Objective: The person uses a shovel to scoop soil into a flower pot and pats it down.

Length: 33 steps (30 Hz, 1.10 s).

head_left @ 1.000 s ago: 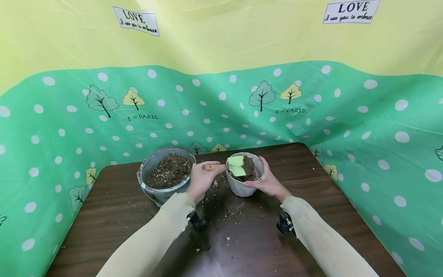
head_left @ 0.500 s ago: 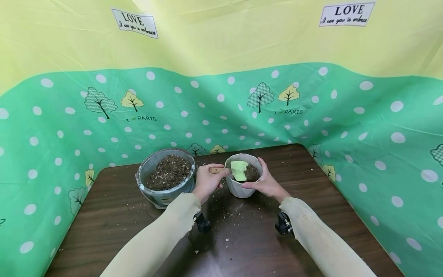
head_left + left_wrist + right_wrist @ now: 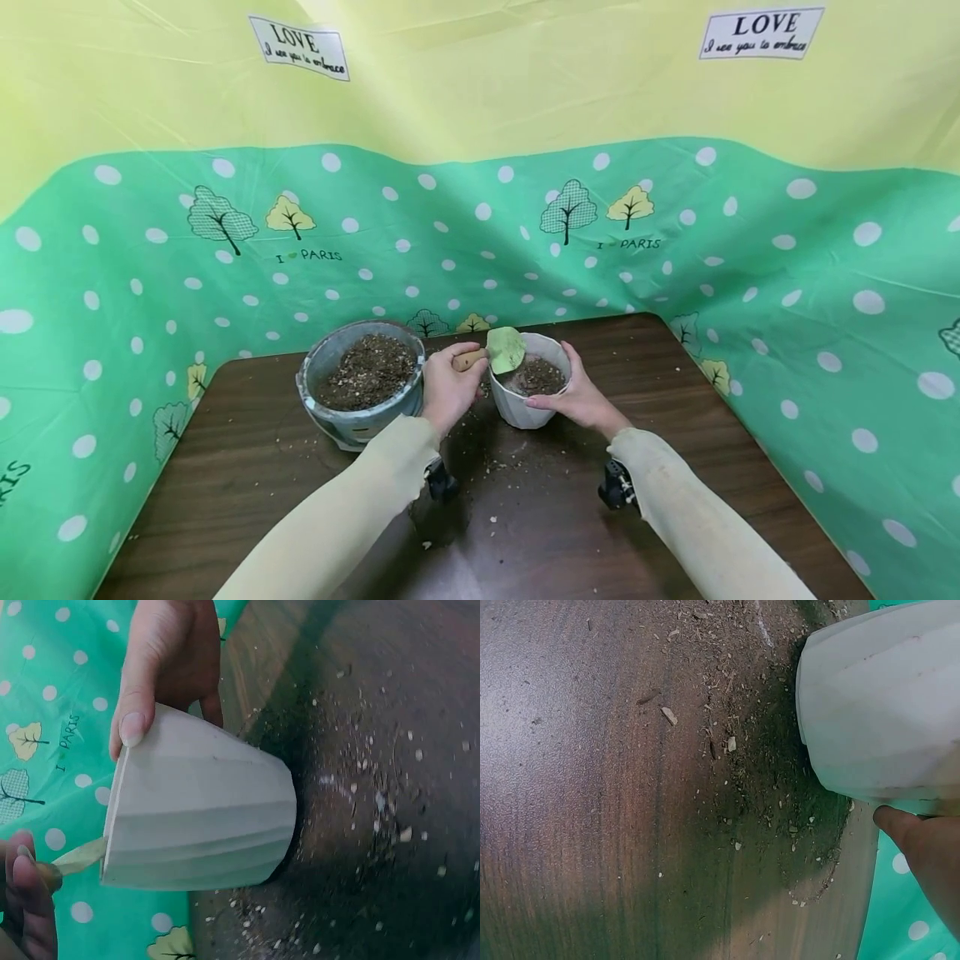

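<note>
My left hand [image 3: 452,385] grips the wooden handle [image 3: 468,359] of a small garden trowel. Its light green blade [image 3: 506,348] is tilted up over the left rim of a white plant pot [image 3: 525,410]. Dark soil [image 3: 542,377] lies inside the pot. On the pot's right side, my right hand [image 3: 581,398] holds the wall, thumb at the front near the rim. The left wrist view has the pot's ribbed side [image 3: 202,810] with the blade's edge at its rim. Only part of the right hand [image 3: 930,855] shows beside the pot in the right wrist view.
A grey-blue bucket [image 3: 306,392] with soil stands left of the pot, close to my left forearm. Soil crumbs [image 3: 735,742] are scattered on the dark wooden table [image 3: 675,417]. A green and yellow printed cloth [image 3: 420,208] hangs behind and around the table.
The trowel blade has tipped up and drawn back from inside the pot to its left rim. The soil it carried is now in the pot. My right hand keeps its hold.
</note>
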Tool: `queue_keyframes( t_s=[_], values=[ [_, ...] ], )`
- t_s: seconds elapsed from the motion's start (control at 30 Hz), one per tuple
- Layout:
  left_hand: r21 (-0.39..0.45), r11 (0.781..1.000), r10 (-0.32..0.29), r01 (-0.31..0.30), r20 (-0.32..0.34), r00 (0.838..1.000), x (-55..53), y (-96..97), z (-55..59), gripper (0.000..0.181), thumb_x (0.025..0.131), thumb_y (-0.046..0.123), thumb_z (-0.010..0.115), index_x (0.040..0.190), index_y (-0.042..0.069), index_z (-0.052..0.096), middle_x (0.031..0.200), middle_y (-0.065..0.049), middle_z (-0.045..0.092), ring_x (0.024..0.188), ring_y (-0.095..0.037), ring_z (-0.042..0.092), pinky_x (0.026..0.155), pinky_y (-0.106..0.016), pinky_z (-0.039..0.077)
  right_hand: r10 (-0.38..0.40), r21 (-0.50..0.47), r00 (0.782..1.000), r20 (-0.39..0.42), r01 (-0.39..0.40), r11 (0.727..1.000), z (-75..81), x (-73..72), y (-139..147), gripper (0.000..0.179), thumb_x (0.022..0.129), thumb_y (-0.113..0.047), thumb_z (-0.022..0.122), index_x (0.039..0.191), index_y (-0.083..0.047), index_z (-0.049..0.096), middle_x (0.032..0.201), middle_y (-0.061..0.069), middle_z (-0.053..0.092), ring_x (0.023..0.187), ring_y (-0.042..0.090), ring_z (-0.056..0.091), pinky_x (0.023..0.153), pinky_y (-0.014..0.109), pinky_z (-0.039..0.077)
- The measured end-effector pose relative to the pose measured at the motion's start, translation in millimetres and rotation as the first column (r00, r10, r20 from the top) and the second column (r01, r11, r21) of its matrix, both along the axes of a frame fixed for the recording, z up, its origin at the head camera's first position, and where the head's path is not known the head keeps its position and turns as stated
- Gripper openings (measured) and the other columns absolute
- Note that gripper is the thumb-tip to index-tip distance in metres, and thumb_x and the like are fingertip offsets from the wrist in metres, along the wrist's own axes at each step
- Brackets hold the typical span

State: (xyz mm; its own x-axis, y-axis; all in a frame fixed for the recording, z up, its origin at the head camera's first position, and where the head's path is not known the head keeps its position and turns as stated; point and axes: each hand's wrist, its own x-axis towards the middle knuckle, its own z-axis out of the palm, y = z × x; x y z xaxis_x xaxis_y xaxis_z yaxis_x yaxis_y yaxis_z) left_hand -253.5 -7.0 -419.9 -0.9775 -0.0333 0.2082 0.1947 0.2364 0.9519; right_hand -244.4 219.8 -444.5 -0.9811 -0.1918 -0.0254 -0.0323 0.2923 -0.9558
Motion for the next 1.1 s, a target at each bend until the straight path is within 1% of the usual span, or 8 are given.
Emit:
queue_keyframes(
  t_s=[0.1,0.2,0.37,0.53,0.7,0.77,0.87,1.1],
  values=[
    [-0.081,0.997,0.006,-0.015,-0.103,0.995,1.1,-3.1,0.9,0.025,0.089,0.004,0.074,0.114,0.006,0.074,0.102,-0.012,0.068,0.049,-0.019,0.063,0.046,-0.029,0.053,-0.004,0.003,1.000,0.002,0.004,1.000,-8.6,-5.3,3,0.121,0.078,-0.013,0.085,0.156,-0.005,-0.006,0.154,0.032,0.012,0.141,0.047,0.018,0.112,0.061,0.019],
    [-0.115,0.993,0.004,-0.021,-0.151,0.988,3.7,-8.1,4.2,0.027,0.089,0.004,0.074,0.116,0.006,0.073,0.104,-0.014,0.068,0.050,-0.018,0.063,0.047,-0.029,0.053,-0.010,0.027,1.000,-0.002,0.010,1.000,-19.7,-10.9,5,0.123,0.078,-0.018,0.087,0.157,-0.010,-0.008,0.155,0.029,0.011,0.142,0.045,0.017,0.112,0.060,0.020],
    [-0.077,0.997,-0.001,-0.007,-0.105,0.995,6.6,-22.0,13.5,0.032,0.090,0.007,0.075,0.122,0.008,0.071,0.103,-0.019,0.068,0.048,-0.022,0.062,0.045,-0.032,0.053,-0.017,0.048,1.000,-0.018,0.018,0.999,-28.8,-14.2,7,0.124,0.079,-0.020,0.086,0.158,-0.014,-0.008,0.156,0.026,0.011,0.142,0.043,0.018,0.112,0.059,0.021],
    [-0.018,1.000,-0.016,0.014,-0.061,0.998,5.6,-43.7,26.4,0.028,0.089,0.009,0.076,0.117,0.006,0.071,0.097,-0.018,0.067,0.049,-0.038,0.061,0.045,-0.038,0.053,-0.021,0.043,0.999,-0.024,0.022,0.999,-29.1,-14.2,7,0.125,0.078,-0.021,0.087,0.158,-0.014,-0.009,0.156,0.027,0.011,0.142,0.043,0.017,0.112,0.060,0.021],
    [0.063,0.998,-0.023,0.021,0.023,0.999,5.2,-73.3,39.6,0.028,0.090,0.010,0.076,0.116,0.003,0.070,0.096,-0.019,0.068,0.045,-0.026,0.057,0.046,-0.032,0.051,-0.024,0.045,0.999,-0.038,0.026,0.999,-32.6,-15.5,8,0.125,0.078,-0.021,0.087,0.158,-0.013,-0.008,0.156,0.027,0.013,0.142,0.042,0.019,0.112,0.058,0.021],
    [0.091,0.996,-0.011,0.005,0.060,0.998,5.1,-87.2,44.3,0.030,0.090,0.012,0.076,0.118,0.003,0.069,0.100,-0.020,0.067,0.045,-0.017,0.053,0.045,-0.029,0.049,-0.027,0.048,0.999,-0.036,0.029,0.998,-33.9,-15.8,8,0.124,0.078,-0.021,0.087,0.158,-0.014,-0.008,0.156,0.026,0.013,0.142,0.041,0.019,0.112,0.058,0.022],
    [0.093,0.995,0.030,-0.037,0.075,0.997,3.4,-110.1,49.6,0.033,0.090,0.015,0.076,0.120,0.004,0.069,0.105,-0.019,0.065,0.046,-0.013,0.052,0.047,-0.030,0.050,-0.023,0.053,0.999,-0.036,0.025,0.998,-33.9,-16.6,8,0.124,0.078,-0.022,0.087,0.158,-0.014,-0.008,0.156,0.026,0.014,0.142,0.041,0.019,0.112,0.058,0.023],
    [0.061,0.985,0.161,-0.163,0.041,0.986,1.3,-160.2,51.8,0.037,0.090,0.016,0.076,0.122,0.000,0.067,0.105,-0.020,0.061,0.045,-0.014,0.053,0.045,-0.029,0.050,-0.014,0.049,1.000,-0.004,0.015,0.999,-14.9,-9.8,4,0.122,0.079,-0.017,0.086,0.157,-0.007,-0.008,0.155,0.030,0.012,0.142,0.044,0.018,0.112,0.060,0.021]
  ],
)
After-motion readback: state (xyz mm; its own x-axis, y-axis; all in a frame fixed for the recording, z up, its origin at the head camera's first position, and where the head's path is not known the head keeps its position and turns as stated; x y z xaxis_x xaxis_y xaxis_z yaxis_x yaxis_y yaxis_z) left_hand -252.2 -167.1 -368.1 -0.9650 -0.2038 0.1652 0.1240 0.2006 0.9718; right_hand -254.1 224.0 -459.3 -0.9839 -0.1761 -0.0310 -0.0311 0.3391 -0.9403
